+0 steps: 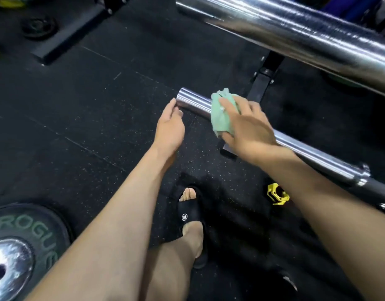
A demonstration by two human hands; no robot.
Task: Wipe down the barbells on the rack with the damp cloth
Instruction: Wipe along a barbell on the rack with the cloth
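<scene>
Down low, the chrome barbell sleeve (193, 103) runs from its free end at centre frame away toward the lower right, where its collar (361, 177) sits. The right hand (248, 127) presses a crumpled pale green cloth (222, 114) over the sleeve, fingers curled around it. The left hand (170, 127) hovers at the sleeve's open end, fingers relaxed and fairly straight, fingertips just beside the rim. Black speckled rubber flooring (89, 118) lies open to the left; a thicker chrome bar (295, 33) crosses above.
</scene>
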